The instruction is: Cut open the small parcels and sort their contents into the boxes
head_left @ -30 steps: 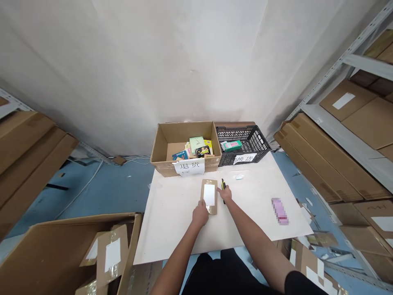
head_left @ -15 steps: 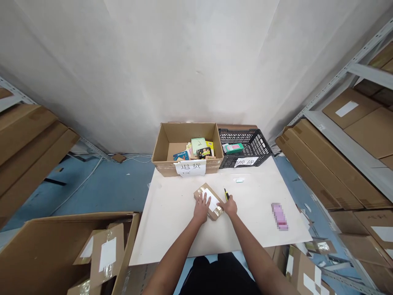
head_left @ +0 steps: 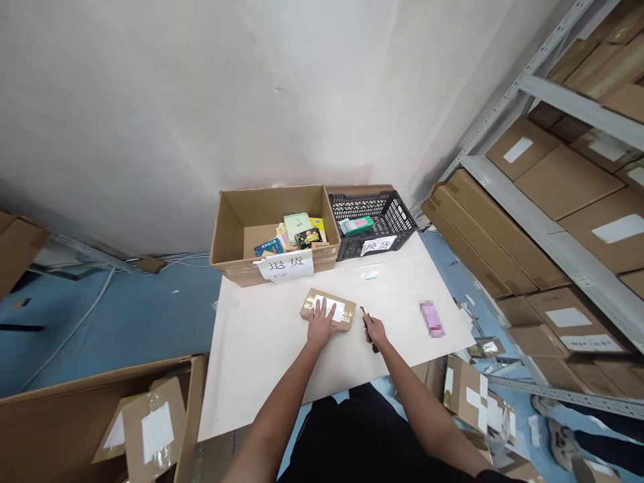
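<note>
A small brown cardboard parcel (head_left: pixel 345 313) with a white label lies flat on the white table (head_left: pixel 261 349). My left hand (head_left: pixel 320 325) rests on the parcel, fingers spread over the label. Just right of the parcel, my right hand (head_left: pixel 375 331) is closed round a black and yellow utility knife (head_left: pixel 364 315), whose tip points away from me. The knife's blade does not touch the parcel.
An open cardboard box (head_left: pixel 236 228) with several small packs and a black plastic crate (head_left: pixel 397 218) stand at the table's far edge, each with a paper sign. A pink item (head_left: pixel 431 318) lies at the right. Cartons fill the metal shelves (head_left: pixel 548 228) on the right. A large box of parcels (head_left: pixel 75 416) sits lower left.
The parcel has been turned from lengthwise to crosswise on the table. My right hand left the parcel and closed round the knife. The camera swung to the right.
</note>
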Demonstrator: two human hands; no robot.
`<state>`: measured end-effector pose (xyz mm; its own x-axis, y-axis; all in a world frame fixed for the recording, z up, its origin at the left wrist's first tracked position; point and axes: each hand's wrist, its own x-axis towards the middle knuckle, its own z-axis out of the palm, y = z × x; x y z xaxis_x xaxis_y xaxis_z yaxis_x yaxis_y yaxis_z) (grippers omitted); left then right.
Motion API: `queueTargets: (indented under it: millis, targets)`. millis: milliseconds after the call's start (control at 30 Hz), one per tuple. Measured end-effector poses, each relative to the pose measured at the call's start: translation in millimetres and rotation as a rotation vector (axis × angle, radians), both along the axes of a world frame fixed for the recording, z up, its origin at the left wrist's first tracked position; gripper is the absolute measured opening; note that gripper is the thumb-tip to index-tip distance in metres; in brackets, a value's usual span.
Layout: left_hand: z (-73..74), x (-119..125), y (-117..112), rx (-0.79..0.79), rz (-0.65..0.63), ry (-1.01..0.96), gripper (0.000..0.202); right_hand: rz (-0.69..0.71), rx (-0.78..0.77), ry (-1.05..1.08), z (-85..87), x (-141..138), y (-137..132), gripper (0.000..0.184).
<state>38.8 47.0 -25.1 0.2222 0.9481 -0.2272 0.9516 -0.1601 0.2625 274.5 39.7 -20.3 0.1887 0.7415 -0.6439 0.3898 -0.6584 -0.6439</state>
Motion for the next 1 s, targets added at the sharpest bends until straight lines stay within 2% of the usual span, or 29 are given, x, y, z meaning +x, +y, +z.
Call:
queueTargets:
  millis: [167,267,367,533,633,733,867,933,1000]
  targets:
    - [-7.9,26,-6,0.031,0.101,0.017,0.091,-0.006,-0.029,0.067,-4.6,-8,4,0.049]
    - [-8.7,28,-4,0.033,0.102,0.051,0.091,0.001,-0.032,0.061,-3.4,-9,14,0.049]
    - [-6.4,27,-1,0.018,0.100,0.085,0.091,0.067,-0.042,0.062,-0.4,-4,15,0.050]
    - [1.0,29,-2,-0.004,0.111,0.078,0.092,0.227,-0.043,0.020,6.3,7,-6,0.055]
    - [7.7,30,-1,-0.001,0.114,0.072,0.091,0.257,-0.043,0.030,5.4,10,-24,0.056]
    - [19.0,22,13,-0.045,0.082,0.079,0.083,0.108,-0.048,0.082,-5.9,12,-40,0.052]
    - [36.3,-10,49,-0.088,-0.002,0.069,0.061,-0.172,-0.080,0.088,-30.4,18,-58,0.033]
    - [41.1,-28,63,-0.119,-0.051,0.065,0.066,-0.212,-0.076,0.063,-39.2,25,-64,0.024]
    - [42.3,-40,68,-0.155,-0.040,0.078,0.073,-0.217,-0.052,0.058,-43.4,37,-64,0.019]
